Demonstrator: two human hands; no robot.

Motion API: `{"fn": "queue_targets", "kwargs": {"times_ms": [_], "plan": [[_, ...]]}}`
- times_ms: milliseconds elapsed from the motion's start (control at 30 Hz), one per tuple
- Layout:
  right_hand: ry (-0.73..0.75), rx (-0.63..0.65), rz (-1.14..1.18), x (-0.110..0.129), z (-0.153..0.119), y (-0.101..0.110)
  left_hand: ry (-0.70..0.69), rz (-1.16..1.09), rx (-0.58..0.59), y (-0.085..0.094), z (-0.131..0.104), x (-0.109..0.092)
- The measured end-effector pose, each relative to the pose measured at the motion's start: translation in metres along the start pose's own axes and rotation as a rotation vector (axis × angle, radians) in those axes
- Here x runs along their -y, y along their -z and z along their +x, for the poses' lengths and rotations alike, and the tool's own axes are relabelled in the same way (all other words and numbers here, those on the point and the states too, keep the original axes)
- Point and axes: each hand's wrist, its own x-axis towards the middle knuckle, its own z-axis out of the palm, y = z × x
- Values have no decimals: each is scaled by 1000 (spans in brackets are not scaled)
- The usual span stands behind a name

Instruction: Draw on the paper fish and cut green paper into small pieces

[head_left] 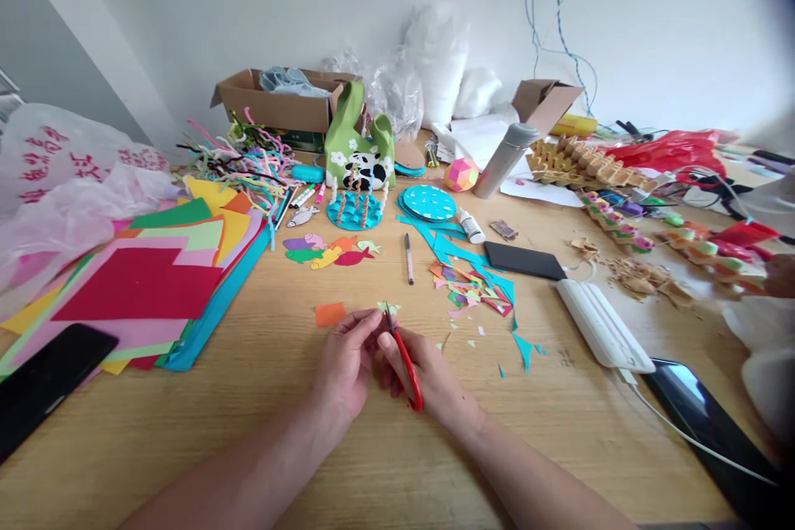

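My right hand (pixel 417 364) is closed round the red-handled scissors (pixel 407 360), whose dark blades point up and away from me. Beside it, my left hand (pixel 348 360) is pinched near the blades; what its fingertips hold is too small and hidden to name. Just beyond the fingers lies a pale green paper scrap (pixel 390 309). An orange paper piece (pixel 330 315) rests to the left of it. Farther back are several coloured paper fish (pixel 332 252) in a cluster, and a pen (pixel 408 258) lies to their right.
Stacked coloured paper (pixel 137 281) and a black phone (pixel 59 381) are at left. Paper offcuts (pixel 472 288), a white power bank (pixel 602 327) and another phone (pixel 708 422) lie right. Behind stand a green panda bag (pixel 360 141) and a grey bottle (pixel 506 159). Another person's hand (pixel 779 275) shows at right.
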Motion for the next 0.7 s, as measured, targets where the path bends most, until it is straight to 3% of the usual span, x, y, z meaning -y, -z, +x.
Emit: {"fn": "queue_targets", "kwargs": {"times_ms": [700], "plan": [[-30,-60,-35,-1,2,-1,23,-16,36,-1,-3,6]]}}
